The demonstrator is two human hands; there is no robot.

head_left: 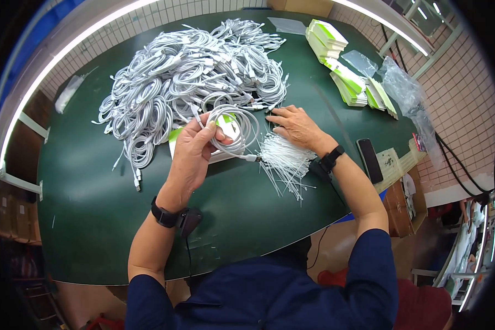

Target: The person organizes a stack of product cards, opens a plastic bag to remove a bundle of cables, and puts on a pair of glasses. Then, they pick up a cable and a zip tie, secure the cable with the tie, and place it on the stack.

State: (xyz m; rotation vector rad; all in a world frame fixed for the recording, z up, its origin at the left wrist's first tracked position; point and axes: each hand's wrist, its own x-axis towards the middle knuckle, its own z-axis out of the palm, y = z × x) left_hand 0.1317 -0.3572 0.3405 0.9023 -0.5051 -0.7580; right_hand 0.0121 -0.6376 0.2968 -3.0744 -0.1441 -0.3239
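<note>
My left hand [193,147] is closed on a coiled light-grey USB cable [252,132], pinching the loops between thumb and fingers. One plug of this coil hangs out toward the right, over a heap of thin white cable ties [285,160]. At the far side of the ties lies my right hand [301,127], fingers stretched and spread, with nothing plainly held. Below the held coil are white-and-green cartons [175,136], partly hidden by my left hand and the loops. Just beyond both hands rises a large pile of similar coiled cables [176,74].
Stacks of white-and-green flat packs [346,82] stand at the far right, beside crumpled clear plastic [404,88]. A black phone [369,159] lies near the right edge of the green table [93,220]. A small plastic bag [70,93] rests far left.
</note>
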